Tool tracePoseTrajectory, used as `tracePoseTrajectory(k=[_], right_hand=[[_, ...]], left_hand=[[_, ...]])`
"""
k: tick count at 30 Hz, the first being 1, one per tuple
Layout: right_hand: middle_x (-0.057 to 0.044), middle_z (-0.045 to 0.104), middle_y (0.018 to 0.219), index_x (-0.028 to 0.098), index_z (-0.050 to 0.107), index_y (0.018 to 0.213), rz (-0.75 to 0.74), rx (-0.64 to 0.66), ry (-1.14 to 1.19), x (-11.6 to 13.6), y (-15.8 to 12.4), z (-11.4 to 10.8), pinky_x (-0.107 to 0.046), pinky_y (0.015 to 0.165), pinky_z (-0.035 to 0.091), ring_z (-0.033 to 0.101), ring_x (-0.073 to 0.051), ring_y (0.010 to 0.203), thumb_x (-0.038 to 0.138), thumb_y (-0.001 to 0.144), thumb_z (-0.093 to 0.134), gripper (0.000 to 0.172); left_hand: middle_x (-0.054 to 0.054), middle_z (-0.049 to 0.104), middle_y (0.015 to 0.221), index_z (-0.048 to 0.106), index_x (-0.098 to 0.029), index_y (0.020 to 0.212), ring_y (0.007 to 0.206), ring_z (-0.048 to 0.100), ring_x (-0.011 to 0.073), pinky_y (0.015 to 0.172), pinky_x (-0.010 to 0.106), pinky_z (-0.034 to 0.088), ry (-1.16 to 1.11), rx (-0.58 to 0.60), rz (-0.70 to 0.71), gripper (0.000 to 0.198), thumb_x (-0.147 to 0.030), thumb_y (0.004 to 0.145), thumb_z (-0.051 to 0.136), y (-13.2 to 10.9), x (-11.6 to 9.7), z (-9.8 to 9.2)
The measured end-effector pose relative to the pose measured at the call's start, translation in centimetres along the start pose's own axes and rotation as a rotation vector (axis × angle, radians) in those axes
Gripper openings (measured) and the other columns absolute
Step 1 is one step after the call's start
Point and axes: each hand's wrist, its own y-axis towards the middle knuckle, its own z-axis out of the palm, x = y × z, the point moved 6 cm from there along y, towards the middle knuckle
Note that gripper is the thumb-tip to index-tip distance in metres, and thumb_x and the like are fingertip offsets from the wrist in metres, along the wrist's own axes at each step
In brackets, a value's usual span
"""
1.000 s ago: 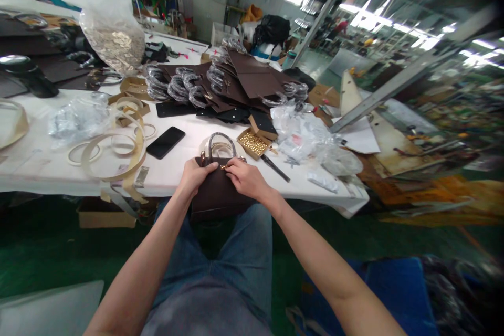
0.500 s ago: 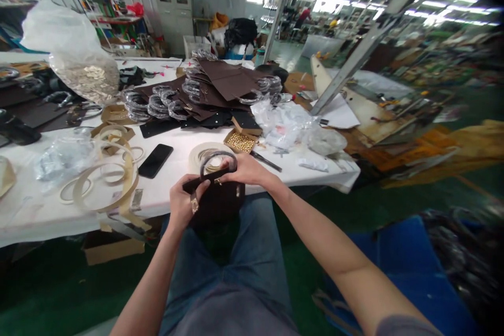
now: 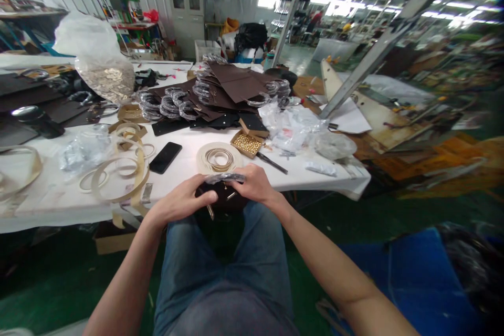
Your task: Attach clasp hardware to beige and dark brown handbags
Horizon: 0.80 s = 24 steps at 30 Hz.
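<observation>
Above the knees, by the worktop's near edge, the right hand grips the dark bag near its wrapped handle; the left hand has its thumb spread, its hold unclear. Just beyond, on white covering, lie a tape roll, a phone and a box of gold pieces; then crumpled plastic, heaped brown panels, and a distant cabinet.

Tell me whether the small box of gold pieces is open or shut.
Open: the gold pieces show inside the small box, with nothing covering them.
</observation>
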Motion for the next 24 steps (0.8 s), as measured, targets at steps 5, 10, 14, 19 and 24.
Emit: tracePoseTrajectory(k=[5,10,14,19,24], right_hand=[[-0.003,0.083,0.091,0.024,0.080,0.101,-0.047,-0.020,0.044,1.4,-1.2,-0.8,-0.032,0.076,0.048,0.075,-0.022,0.082,0.029,0.102,0.078,0.006],[-0.006,0.084,0.096,0.024,0.080,0.101,-0.070,-0.112,0.106,3.4,-2.0,-4.8,-0.038,0.084,0.053,0.077,-0.025,0.088,0.037,0.111,0.071,0.018],[-0.007,0.085,0.098,0.025,0.079,0.104,-0.106,-0.113,0.076,5.6,-3.0,-7.4,-0.042,0.085,0.055,0.078,-0.027,0.091,0.038,0.115,0.065,0.022],[-0.007,0.085,0.104,0.027,0.079,0.110,-0.140,-0.053,0.003,8.1,-4.0,-8.1,-0.045,0.086,0.056,0.078,-0.028,0.095,0.034,0.115,0.060,0.021],[-0.008,0.084,0.101,0.026,0.080,0.112,-0.186,-0.060,0.023,9.7,-4.9,-8.0,-0.045,0.084,0.059,0.078,-0.027,0.091,0.031,0.114,0.062,0.019]], left_hand=[[0.009,0.082,0.102,0.090,-0.026,0.101,0.107,0.075,0.0350,0.097,0.036,0.059,-0.064,-0.072,-0.003,0.030,-0.049,0.082,0.094,0.6,-1.7,-1.1],[0.011,0.081,0.120,0.090,-0.030,0.118,0.122,0.075,0.0347,0.114,0.045,0.057,-0.096,-0.049,0.140,0.033,-0.049,0.105,0.067,-1.2,-4.0,-1.7],[0.010,0.079,0.134,0.080,-0.034,0.143,0.130,0.072,0.0379,0.118,0.050,0.056,0.048,-0.032,0.169,0.052,-0.036,0.091,0.082,-3.7,-5.0,-1.2],[0.008,0.083,0.099,0.085,-0.032,0.107,0.085,0.076,0.0290,0.075,0.037,0.056,0.328,-0.195,0.206,0.013,-0.033,0.095,0.080,-4.5,-5.0,-0.7],[0.008,0.079,0.082,0.085,-0.030,0.096,0.072,0.072,0.0275,0.068,0.037,0.049,0.644,-0.186,0.322,0.012,-0.038,0.101,0.077,-4.5,-6.7,-0.2]])
